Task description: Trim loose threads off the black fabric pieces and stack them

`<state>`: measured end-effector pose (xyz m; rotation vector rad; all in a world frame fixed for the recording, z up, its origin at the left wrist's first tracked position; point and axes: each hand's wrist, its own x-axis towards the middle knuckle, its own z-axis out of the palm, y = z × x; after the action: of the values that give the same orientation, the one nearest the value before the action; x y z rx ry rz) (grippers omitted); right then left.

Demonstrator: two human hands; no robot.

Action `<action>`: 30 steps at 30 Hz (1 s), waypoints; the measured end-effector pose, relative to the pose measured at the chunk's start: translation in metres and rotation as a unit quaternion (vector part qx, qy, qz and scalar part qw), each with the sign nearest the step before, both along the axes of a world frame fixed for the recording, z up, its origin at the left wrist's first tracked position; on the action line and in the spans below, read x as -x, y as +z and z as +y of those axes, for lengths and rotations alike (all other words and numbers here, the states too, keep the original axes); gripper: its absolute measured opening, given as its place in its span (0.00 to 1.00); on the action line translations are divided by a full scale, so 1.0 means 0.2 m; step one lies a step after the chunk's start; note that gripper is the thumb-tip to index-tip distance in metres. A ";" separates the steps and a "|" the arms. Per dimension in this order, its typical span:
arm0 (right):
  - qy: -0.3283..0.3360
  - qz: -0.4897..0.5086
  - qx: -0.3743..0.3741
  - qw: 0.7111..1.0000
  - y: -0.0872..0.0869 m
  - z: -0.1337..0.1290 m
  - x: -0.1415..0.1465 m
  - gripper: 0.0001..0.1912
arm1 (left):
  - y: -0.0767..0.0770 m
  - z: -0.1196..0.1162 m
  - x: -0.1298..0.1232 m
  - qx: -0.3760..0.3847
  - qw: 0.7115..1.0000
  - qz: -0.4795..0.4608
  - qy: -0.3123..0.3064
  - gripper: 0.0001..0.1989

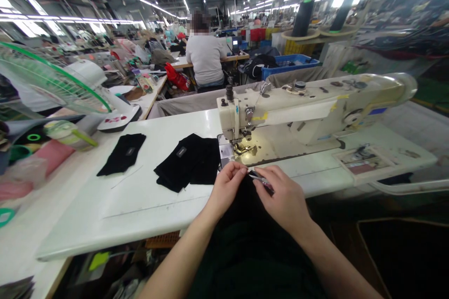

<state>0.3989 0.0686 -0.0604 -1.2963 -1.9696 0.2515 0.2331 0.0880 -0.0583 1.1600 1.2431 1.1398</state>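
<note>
Right hand (280, 196) curled round small snips (268, 186), blades toward the left hand (228, 187). Left thumb and forefinger pinched together; cannot tell what they grip. Dark cloth (247, 198) between and below both hands, at the front edge of the white table (140, 217); its lower limit unclear. Sewing machine (277, 112) just beyond. Left of it, black pieces (187, 156) overlapping, small grey label on top. Farther left, second black pile (122, 154), also labelled; loose thread (126, 177) near it. Fan (59, 79) past the table's far left corner. Ahead, seated co-worker (205, 60), back turned.
</note>
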 end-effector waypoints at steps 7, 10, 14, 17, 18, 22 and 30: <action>-0.033 -0.041 -0.032 0.998 -0.03 0.02 0.00 0.14 | 0.00 -0.01 0.01 -0.005 0.999 -0.036 -0.031 0.14; -0.039 -0.046 -0.040 0.997 -0.03 0.02 0.00 0.14 | 0.00 -0.01 0.01 -0.011 0.999 -0.030 -0.030 0.16; -0.040 -0.046 -0.035 0.998 -0.04 0.03 0.00 0.15 | 0.01 -0.01 0.00 -0.022 0.999 0.000 -0.028 0.16; -0.040 -0.047 -0.033 0.998 -0.05 0.03 -0.01 0.14 | 0.01 0.00 0.00 -0.023 0.999 0.010 -0.026 0.16; -0.040 -0.048 -0.034 0.997 -0.05 0.03 -0.01 0.14 | 0.01 0.00 0.00 -0.023 0.999 0.010 -0.025 0.16; -0.037 -0.052 -0.035 0.997 -0.05 0.03 -0.01 0.14 | 0.00 0.00 -0.01 -0.022 0.999 0.015 -0.019 0.16; -0.031 -0.013 -0.031 0.999 -0.06 0.03 0.00 0.15 | 0.01 -0.01 -0.02 -0.023 0.999 0.027 -0.026 0.15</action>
<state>0.3981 0.0753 -0.0728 -1.3233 -1.9405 0.1435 0.2366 0.0857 -0.0553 1.2576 1.2260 1.1104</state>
